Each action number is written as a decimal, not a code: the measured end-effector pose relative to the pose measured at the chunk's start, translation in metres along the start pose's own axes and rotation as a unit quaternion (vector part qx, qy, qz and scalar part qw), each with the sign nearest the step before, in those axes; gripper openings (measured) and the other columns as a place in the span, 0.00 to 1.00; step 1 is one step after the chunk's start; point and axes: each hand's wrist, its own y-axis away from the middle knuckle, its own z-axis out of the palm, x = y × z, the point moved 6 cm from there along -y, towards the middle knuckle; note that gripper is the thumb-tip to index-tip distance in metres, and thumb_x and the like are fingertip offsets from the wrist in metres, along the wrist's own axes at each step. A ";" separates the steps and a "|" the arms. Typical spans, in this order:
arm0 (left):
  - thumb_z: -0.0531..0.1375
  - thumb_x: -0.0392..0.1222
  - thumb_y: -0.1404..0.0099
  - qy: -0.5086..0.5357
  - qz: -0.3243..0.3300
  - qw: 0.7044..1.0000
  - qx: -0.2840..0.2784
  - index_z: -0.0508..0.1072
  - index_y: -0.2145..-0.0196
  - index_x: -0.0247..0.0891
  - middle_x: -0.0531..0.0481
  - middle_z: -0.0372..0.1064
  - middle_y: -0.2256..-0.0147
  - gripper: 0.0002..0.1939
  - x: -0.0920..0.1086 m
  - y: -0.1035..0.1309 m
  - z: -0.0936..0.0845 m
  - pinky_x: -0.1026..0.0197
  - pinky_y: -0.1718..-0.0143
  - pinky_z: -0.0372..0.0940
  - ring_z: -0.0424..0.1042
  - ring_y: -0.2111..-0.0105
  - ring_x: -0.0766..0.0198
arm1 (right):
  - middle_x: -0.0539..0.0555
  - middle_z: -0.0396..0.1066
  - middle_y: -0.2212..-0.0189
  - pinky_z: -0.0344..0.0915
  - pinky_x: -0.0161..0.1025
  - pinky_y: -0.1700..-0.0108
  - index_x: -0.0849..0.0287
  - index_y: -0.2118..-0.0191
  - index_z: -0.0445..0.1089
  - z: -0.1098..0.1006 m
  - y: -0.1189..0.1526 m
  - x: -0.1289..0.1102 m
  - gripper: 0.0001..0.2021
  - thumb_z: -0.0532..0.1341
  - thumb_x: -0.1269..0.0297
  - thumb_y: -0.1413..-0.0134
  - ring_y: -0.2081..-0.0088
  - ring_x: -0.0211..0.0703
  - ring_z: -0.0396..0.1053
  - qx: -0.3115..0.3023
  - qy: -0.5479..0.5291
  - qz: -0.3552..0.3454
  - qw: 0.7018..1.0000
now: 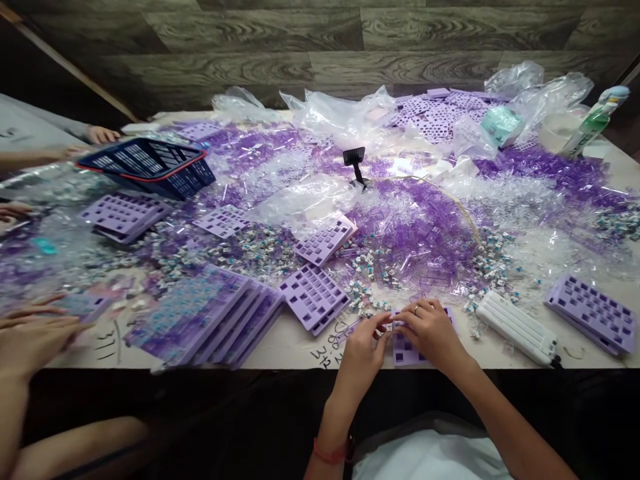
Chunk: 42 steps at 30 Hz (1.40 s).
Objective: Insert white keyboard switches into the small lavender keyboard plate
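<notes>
A light purple keyboard plate with square cutouts (403,353) lies at the table's front edge, directly before me. My left hand (364,345) is over its left side, thumb and fingers drawn together in a pinch. Lying across the plate from the right, my right hand (431,331) has its fingers bent and its fingertips meeting those of the left. Whatever small piece is between the fingertips is too small to make out. Behind both hands lie loose white and blue key switches (367,267) and a pile of clear purple keycaps (425,233).
Stacked purple keyboard frames (245,320) stand to the left, more plates (315,297) beside them. A white power strip (517,327) and another plate stack (593,313) are at right. A co-worker's hands (40,333) work at far left, near a blue basket (150,163).
</notes>
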 end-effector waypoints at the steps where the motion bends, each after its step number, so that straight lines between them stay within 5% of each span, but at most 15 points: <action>1: 0.58 0.36 0.30 0.001 0.001 1.000 0.000 0.72 0.46 0.43 0.49 0.77 0.55 0.16 0.000 0.000 0.001 0.57 0.56 0.74 0.77 0.61 0.62 | 0.52 0.80 0.62 0.57 0.44 0.53 0.55 0.58 0.76 0.000 0.000 0.000 0.05 0.69 0.66 0.39 0.57 0.47 0.72 0.000 0.001 -0.001 1.000; 23: 0.59 0.37 0.30 -0.013 0.003 1.000 0.027 0.77 0.54 0.41 0.48 0.78 0.60 0.09 0.003 -0.005 0.003 0.56 0.55 0.73 0.76 0.62 0.60 | 0.50 0.80 0.64 0.58 0.44 0.56 0.54 0.64 0.77 0.003 0.004 0.003 0.03 0.71 0.67 0.41 0.60 0.44 0.72 -0.014 -0.003 0.002 1.000; 34: 0.56 0.23 0.42 -0.083 -0.049 0.995 -0.029 0.76 0.68 0.41 0.51 0.76 0.69 0.15 0.012 -0.026 0.005 0.61 0.63 0.67 0.75 0.66 0.60 | 0.53 0.77 0.73 0.57 0.42 0.61 0.54 0.72 0.77 0.009 -0.021 -0.002 0.07 0.70 0.71 0.44 0.63 0.46 0.71 -0.150 0.054 0.045 0.986; 42: 0.57 0.26 0.42 -0.238 -0.099 0.960 -0.107 0.72 0.73 0.41 0.48 0.72 0.74 0.11 0.021 -0.047 0.010 0.61 0.70 0.57 0.73 0.71 0.56 | 0.55 0.79 0.74 0.58 0.42 0.60 0.55 0.75 0.78 0.016 -0.045 -0.007 0.10 0.69 0.74 0.46 0.67 0.47 0.74 -0.252 0.078 0.061 0.963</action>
